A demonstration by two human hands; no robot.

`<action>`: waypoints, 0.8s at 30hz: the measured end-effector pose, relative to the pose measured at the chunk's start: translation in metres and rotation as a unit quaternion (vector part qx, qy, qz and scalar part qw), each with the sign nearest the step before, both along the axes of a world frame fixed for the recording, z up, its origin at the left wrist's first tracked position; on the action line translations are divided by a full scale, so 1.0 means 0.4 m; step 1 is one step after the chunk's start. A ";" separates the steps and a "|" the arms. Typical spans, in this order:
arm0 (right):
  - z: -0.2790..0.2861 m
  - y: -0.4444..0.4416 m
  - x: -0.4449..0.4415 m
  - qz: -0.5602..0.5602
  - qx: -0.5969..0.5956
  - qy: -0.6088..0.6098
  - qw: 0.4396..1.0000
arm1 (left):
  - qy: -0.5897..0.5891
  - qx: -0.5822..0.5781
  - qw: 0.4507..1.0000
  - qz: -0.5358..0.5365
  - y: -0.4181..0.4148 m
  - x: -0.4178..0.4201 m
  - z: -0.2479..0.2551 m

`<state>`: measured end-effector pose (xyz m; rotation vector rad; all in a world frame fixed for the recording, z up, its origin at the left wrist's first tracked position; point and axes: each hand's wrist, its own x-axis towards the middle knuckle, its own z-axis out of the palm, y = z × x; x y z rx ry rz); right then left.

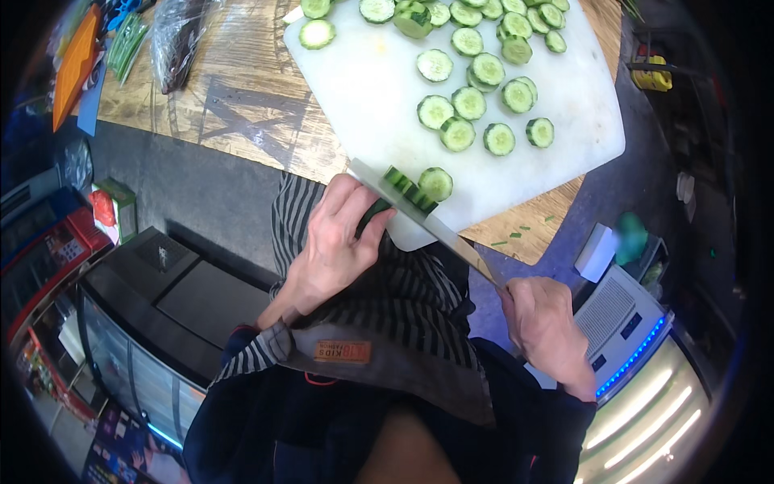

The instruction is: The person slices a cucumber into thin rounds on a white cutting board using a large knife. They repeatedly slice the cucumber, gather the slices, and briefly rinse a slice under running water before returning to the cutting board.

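My right hand [541, 327] grips the handle of a kitchen knife [423, 221], its blade slanting up and left across the near corner of a white cutting board [387, 103]. On the blade's left side, my left hand [338, 233] holds a dark green cucumber piece [373, 213], partly hidden by the fingers and blade. Against the blade's other side stand several cut cucumber slices [410, 189], still in a row. One cucumber round [435, 184] lies beside them. Farther up the board, many loose cucumber slices [469, 103] are scattered, some overlapping.
The board overhangs the near edge of a wooden table [242, 121]. A plastic-wrapped dark item [176, 45], a bundle of green stalks [127, 45] and an orange object [75, 69] lie at the upper left. Green scraps [515, 235] dot the table corner. Glass-fronted cabinets flank me.
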<state>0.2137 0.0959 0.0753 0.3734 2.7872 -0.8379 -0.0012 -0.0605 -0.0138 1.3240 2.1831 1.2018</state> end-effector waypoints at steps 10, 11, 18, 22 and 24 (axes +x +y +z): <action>0.005 -0.022 0.012 0.013 0.025 -0.013 1.000 | 0.000 0.010 1.000 0.006 -0.012 0.001 0.001; 0.005 -0.021 0.009 0.014 0.028 -0.011 0.999 | 0.000 0.012 1.000 0.006 -0.011 -0.001 0.002; 0.009 -0.029 -0.001 -0.019 -0.011 -0.035 0.999 | 0.000 0.020 1.000 0.007 -0.014 -0.008 -0.005; -0.023 -0.023 -0.006 -0.012 -0.055 -0.035 0.998 | 0.005 0.007 1.000 0.006 -0.021 0.000 -0.013; -0.040 -0.019 -0.034 -0.016 -0.073 -0.031 0.997 | -0.014 0.012 1.000 0.013 -0.017 -0.001 -0.013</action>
